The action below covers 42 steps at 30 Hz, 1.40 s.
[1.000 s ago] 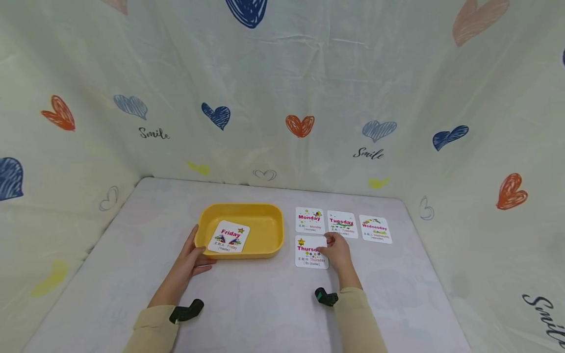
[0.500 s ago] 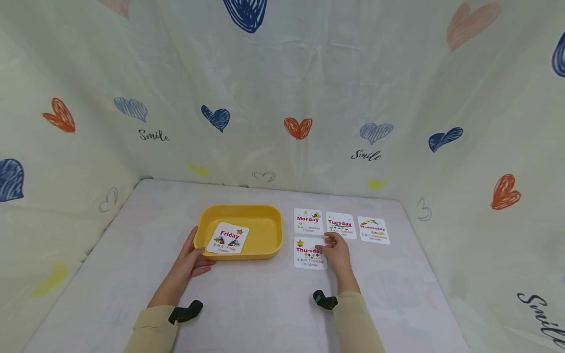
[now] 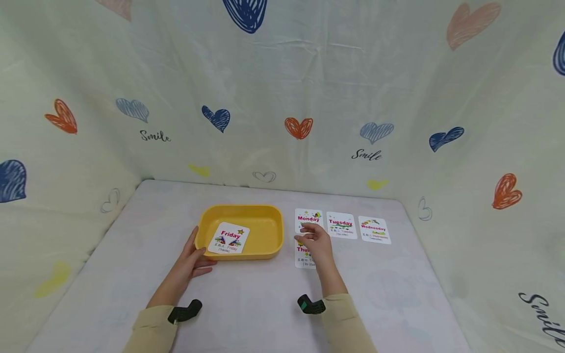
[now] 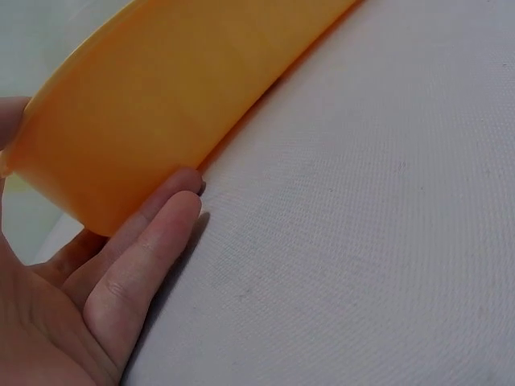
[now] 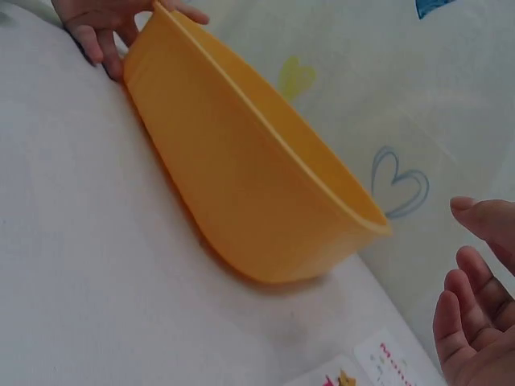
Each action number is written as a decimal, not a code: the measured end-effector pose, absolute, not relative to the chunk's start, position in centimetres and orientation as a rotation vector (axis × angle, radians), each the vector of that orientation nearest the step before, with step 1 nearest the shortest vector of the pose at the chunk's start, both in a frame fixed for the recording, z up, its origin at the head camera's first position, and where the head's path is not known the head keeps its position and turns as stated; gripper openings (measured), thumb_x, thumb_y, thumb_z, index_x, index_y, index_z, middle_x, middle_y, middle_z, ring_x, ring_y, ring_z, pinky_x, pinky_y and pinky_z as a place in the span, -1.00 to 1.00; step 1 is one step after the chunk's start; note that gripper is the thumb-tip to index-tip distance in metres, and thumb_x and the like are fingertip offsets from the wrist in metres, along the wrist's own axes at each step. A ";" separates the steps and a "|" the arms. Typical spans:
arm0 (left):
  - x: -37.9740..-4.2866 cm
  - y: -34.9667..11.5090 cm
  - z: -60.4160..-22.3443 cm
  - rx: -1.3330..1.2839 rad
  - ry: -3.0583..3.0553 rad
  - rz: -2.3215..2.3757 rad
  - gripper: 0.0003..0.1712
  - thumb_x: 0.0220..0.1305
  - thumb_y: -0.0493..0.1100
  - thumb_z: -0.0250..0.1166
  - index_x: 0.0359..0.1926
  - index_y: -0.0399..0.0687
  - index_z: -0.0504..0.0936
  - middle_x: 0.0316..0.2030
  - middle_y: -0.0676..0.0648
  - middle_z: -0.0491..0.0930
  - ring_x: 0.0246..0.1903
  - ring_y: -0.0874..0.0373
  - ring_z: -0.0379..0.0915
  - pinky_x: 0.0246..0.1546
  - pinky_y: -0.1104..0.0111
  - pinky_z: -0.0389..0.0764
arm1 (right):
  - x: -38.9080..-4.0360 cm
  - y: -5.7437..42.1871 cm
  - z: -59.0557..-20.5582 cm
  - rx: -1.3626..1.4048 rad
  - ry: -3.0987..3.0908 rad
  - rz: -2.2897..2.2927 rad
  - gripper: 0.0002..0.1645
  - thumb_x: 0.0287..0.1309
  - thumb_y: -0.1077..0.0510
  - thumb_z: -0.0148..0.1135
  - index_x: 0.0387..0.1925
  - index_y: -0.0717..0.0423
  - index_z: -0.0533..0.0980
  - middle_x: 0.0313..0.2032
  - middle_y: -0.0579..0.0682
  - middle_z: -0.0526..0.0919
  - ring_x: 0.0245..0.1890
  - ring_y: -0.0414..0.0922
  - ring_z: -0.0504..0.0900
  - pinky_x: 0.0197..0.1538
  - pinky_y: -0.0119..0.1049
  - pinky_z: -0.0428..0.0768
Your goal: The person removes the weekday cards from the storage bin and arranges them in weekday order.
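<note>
My left hand [image 3: 187, 257] holds the near left corner of a yellow plastic tray [image 3: 267, 238], thumb at the rim and fingers low against the outer wall, as the left wrist view shows. Inside the tray lies a white Friday card [image 3: 229, 238]. My right hand [image 3: 321, 247] hovers over the Thursday card [image 3: 302, 261] with nothing between thumb and loosely bent fingers. It hides part of that card and the lower edge of the Monday card [image 3: 304, 215]. In the right wrist view the fingers [image 5: 463, 314] stand apart from the tray.
Right of Monday, the Tuesday card [image 3: 341, 226] and Wednesday card [image 3: 374, 230] continue the back row. A white cloth covers the table [image 3: 247, 304]. Behind it hangs a curtain [image 3: 247, 152] printed with hearts.
My right hand has let go of the Thursday card's right side and moved left above it, toward the tray. The left hand and tray have kept their place.
</note>
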<state>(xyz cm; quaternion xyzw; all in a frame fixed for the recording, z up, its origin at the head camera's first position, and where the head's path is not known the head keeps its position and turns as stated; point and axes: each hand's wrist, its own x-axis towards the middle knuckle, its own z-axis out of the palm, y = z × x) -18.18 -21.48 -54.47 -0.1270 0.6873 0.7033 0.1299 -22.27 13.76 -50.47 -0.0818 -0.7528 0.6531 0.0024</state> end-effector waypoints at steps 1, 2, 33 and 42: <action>-18.1 -21.6 -54.5 -0.357 1.997 2.045 -0.20 0.51 -0.04 -0.03 0.52 0.55 -0.30 0.27 -0.34 0.32 -0.12 -0.05 0.63 -0.13 0.21 0.66 | -22.2 13.3 -50.2 -0.220 -2.358 2.068 -0.50 0.03 0.32 0.43 0.06 0.25 0.54 -0.09 0.17 0.60 -0.23 -0.07 0.51 -0.24 -0.48 0.59; -18.1 -21.6 -54.5 -0.346 1.996 2.048 -0.20 0.51 -0.02 -0.02 0.52 0.54 -0.28 0.29 -0.33 0.29 -0.11 -0.05 0.63 -0.13 0.21 0.66 | -22.2 12.9 -50.0 -0.179 -2.364 2.076 -0.49 0.02 0.32 0.43 0.07 0.25 0.54 -0.09 0.18 0.60 -0.24 -0.08 0.52 -0.24 -0.48 0.59; -18.0 -21.8 -54.5 -0.314 1.958 2.078 -0.22 0.51 0.02 0.00 0.53 0.45 -0.23 0.44 -0.27 0.03 -0.08 -0.07 0.61 -0.13 0.22 0.66 | -23.9 2.1 -50.0 0.254 -2.713 2.086 -0.51 0.05 0.30 0.43 0.06 0.20 0.56 -0.05 0.17 0.61 -0.23 -0.15 0.57 -0.18 -0.37 0.63; -18.1 -21.8 -54.5 -0.320 1.959 2.079 -0.23 0.51 0.01 0.00 0.53 0.43 -0.22 0.44 -0.26 0.06 -0.09 -0.06 0.62 -0.12 0.23 0.66 | -25.0 1.2 -50.2 0.180 -2.869 2.059 -0.49 0.06 0.30 0.42 0.10 0.11 0.56 -0.05 0.02 0.58 -0.16 -0.11 0.51 -0.09 -0.35 0.62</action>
